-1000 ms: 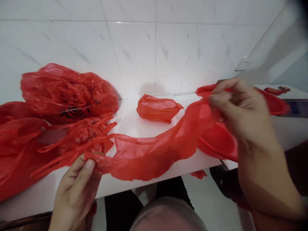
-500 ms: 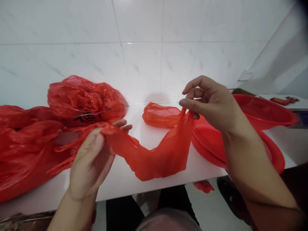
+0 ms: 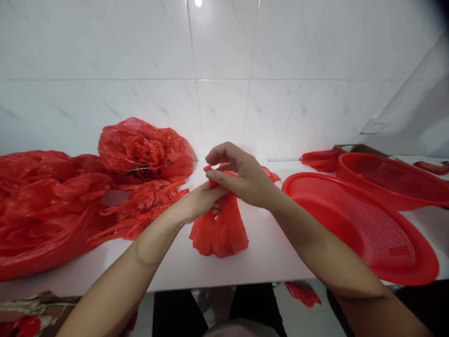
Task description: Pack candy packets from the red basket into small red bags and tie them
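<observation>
Over the middle of the white table (image 3: pixel 266 262), my left hand (image 3: pixel 203 201) and my right hand (image 3: pixel 245 178) are together around a thin red plastic bag (image 3: pixel 220 234). The upper part of the bag is pinched between the fingers of both hands; its lower part hangs below them, wrinkled and narrow. My right hand lies over my left hand and hides most of its fingers. Behind my right hand, a bit of another red bag (image 3: pixel 271 174) shows on the table.
At the left are a heap of red bags (image 3: pixel 45 201), a round bundle with black print (image 3: pixel 145 150) and loose bags (image 3: pixel 147 201). A red mesh basket (image 3: pixel 393 234) and a red basin (image 3: pixel 393 180) stand at the right. A red scrap (image 3: pixel 303 292) lies on the floor.
My hands have come together from far apart, my right hand moving left. The bag, before stretched between them, now hangs down folded. The camera view has shifted, showing more of the basket.
</observation>
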A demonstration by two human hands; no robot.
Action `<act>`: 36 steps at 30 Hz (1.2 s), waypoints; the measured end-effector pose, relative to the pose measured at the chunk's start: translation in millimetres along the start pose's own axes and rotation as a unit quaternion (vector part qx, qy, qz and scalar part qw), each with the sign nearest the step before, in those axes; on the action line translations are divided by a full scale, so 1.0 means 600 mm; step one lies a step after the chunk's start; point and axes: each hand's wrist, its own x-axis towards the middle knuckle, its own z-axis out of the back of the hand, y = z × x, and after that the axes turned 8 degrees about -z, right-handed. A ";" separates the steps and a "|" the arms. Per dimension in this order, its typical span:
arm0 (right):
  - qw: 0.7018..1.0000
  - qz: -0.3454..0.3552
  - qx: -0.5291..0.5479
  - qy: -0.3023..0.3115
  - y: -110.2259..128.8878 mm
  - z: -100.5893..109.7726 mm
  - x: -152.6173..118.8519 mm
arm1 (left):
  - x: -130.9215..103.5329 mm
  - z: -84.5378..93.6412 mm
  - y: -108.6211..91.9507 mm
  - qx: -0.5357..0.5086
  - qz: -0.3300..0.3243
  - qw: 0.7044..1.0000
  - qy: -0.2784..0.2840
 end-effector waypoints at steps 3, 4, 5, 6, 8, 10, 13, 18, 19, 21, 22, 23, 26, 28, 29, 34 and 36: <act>0.997 -0.060 -0.047 0.021 -0.052 0.010 -0.007 | 0.006 0.013 0.018 -0.038 0.031 0.997 -0.061; 0.994 -0.089 -0.049 0.034 -0.065 0.014 -0.013 | 0.006 0.018 0.023 -0.048 0.029 0.996 -0.068; 0.992 -0.113 -0.045 0.039 -0.075 0.017 -0.020 | 0.007 0.022 0.027 -0.057 0.024 0.996 -0.070; 0.991 -0.125 -0.037 0.031 -0.078 0.017 -0.030 | 0.007 0.025 0.030 -0.064 0.017 0.995 -0.070; 0.994 -0.111 -0.012 0.002 -0.069 0.013 -0.051 | 0.006 0.029 0.032 -0.068 0.002 0.996 -0.050; 0.997 -0.069 0.028 0.029 -0.046 0.006 -0.072 | 0.002 0.030 0.028 -0.044 -0.019 0.999 0.005; 0.996 -0.024 0.072 0.043 -0.028 -0.003 -0.087 | -0.008 0.027 0.017 0.049 -0.064 0.994 0.079; 0.984 -0.125 0.117 -0.051 -0.093 -0.022 -0.066 | -0.014 0.022 0.017 0.145 -0.103 0.978 0.108; 0.978 -0.161 0.128 -0.031 -0.111 -0.028 -0.063 | -0.012 0.021 0.024 0.169 -0.124 0.973 0.099; 0.965 -0.209 0.159 -0.015 -0.139 -0.041 -0.061 | -0.007 0.019 0.043 0.253 -0.182 0.950 0.037; 0.959 -0.219 0.181 -0.014 -0.148 -0.047 -0.063 | -0.004 0.018 0.054 0.299 -0.214 0.930 -0.007; 0.953 -0.224 0.205 -0.007 -0.153 -0.050 -0.065 | -0.001 0.016 0.064 0.336 -0.248 0.907 -0.050; 0.940 -0.231 0.243 0.060 -0.153 -0.051 -0.076 | 0.002 0.008 0.084 0.363 -0.315 0.869 -0.116; 0.942 -0.225 0.233 0.089 -0.149 -0.044 -0.081 | -0.001 0.005 0.086 0.345 -0.324 0.874 -0.107; 0.947 -0.218 0.220 0.089 -0.149 -0.041 -0.083 | -0.004 0.006 0.086 0.341 -0.316 0.881 -0.094; 0.970 -0.223 0.098 -0.009 -0.192 -0.012 -0.111 | -0.042 0.039 0.117 0.342 -0.183 0.921 -0.035; 0.960 -0.267 0.062 -0.059 -0.235 0.006 -0.133 | -0.067 0.056 0.151 0.324 -0.141 0.933 -0.063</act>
